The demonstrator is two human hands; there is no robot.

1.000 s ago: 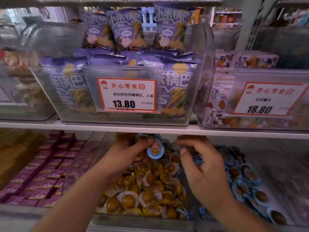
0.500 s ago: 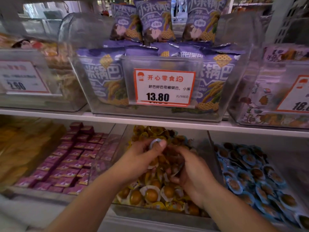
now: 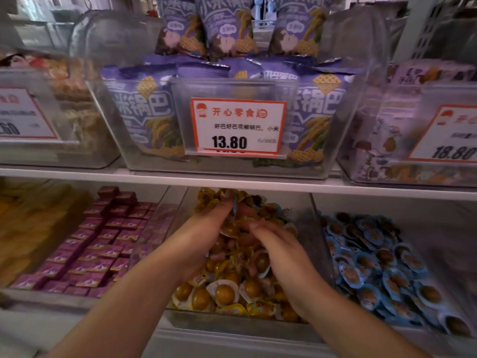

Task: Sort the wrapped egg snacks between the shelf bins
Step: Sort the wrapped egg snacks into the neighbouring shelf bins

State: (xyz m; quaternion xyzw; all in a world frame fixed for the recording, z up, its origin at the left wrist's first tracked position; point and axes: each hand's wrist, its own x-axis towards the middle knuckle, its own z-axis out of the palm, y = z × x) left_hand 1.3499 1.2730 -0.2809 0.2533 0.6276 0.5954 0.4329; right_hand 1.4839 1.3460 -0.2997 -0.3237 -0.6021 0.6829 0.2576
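The middle clear bin (image 3: 313,236) on the lower shelf holds a heap of yellow-wrapped egg snacks (image 3: 224,293). The bin to its right holds blue-wrapped egg snacks (image 3: 374,267). My left hand (image 3: 204,236) reaches over the back of the yellow heap and pinches a blue-wrapped egg snack (image 3: 235,205), of which only a thin blue edge shows. My right hand (image 3: 278,251) lies over the middle of the yellow heap with its fingertips dug in among the wrappers. Whether it grips one is hidden.
A bin of purple boxed snacks (image 3: 98,244) sits left of the yellow bin. The white shelf board (image 3: 258,183) hangs low over the bins. Above it stand clear bins of purple snack bags (image 3: 144,117) with price tags (image 3: 237,126).
My right hand moved left from the bin divider into the yellow heap. My left hand kept the blue-wrapped snack and pushed further back. The view shifted left.
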